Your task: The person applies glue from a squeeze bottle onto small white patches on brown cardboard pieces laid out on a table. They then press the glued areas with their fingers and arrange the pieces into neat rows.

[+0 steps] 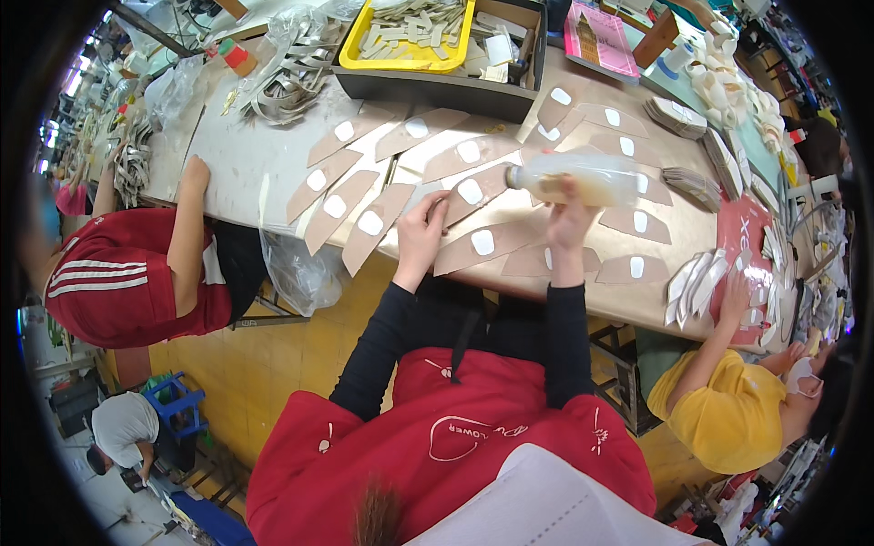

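The right hand [566,221] is clamped around a clear plastic squeeze bottle [583,177] of pale liquid, held on its side just right of the frame's centre with its nozzle pointing left over the tan pieces. The left hand [421,227] lies with fingers curled and pressed down on a tan cut piece [473,189], holding nothing aloft.

At the far left, a person in a red shirt [118,273] rests a hand on the edge of the worktable [237,155], and a clear plastic bag [300,273] hangs off that edge. Rows of tan insole-shaped pieces with white patches [364,223] cover the table from left of centre to the right, some overlapping. At upper centre a yellow tray [410,36] holds a heap of pale strips, sitting within a dark box [428,89]. To its right lies a pink sheet [601,41]. At the lower right, a person in a yellow shirt [728,409] reaches towards a fan of white pieces [696,278] on a red mat [742,227].
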`<state>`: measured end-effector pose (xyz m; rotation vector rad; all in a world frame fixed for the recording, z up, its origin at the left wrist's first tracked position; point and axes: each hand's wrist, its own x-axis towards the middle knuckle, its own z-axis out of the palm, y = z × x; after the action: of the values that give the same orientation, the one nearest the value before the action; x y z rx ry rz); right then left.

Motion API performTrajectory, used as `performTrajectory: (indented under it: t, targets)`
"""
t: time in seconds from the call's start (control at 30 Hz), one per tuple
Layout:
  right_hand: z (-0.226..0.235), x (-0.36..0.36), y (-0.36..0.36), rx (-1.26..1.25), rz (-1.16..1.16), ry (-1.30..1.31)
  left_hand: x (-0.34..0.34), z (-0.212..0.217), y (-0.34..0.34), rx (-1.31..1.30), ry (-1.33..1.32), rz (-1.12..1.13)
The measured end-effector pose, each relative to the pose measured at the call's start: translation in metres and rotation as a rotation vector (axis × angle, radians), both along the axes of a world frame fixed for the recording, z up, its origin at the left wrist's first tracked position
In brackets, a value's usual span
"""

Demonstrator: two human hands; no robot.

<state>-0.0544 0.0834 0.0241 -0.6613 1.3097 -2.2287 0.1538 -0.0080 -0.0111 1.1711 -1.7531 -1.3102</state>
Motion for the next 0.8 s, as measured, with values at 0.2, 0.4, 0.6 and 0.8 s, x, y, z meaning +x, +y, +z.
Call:
performTrajectory:
  t: [0.2, 0.4, 0.6, 0.8]
  targets:
    - [0.006, -0.017, 0.064, -0.125, -0.154, -0.162, 0.0, 0.002, -0.001, 0.183, 0.145, 0.044]
    - [-0.024, -0.005, 0.126, -0.074, -0.148, -0.19, 0.006, -0.005, -0.004, 0.249, 0.249, 0.043]
    - [-0.027, 0.0, 0.155, -0.004, -0.093, -0.143, 0.016, -0.006, -0.014, 0.414, 0.411, -0.013]
    - [-0.02, 0.007, 0.171, -0.014, -0.193, -0.234, 0.013, 0.017, -0.013, 0.4, 0.391, -0.016]
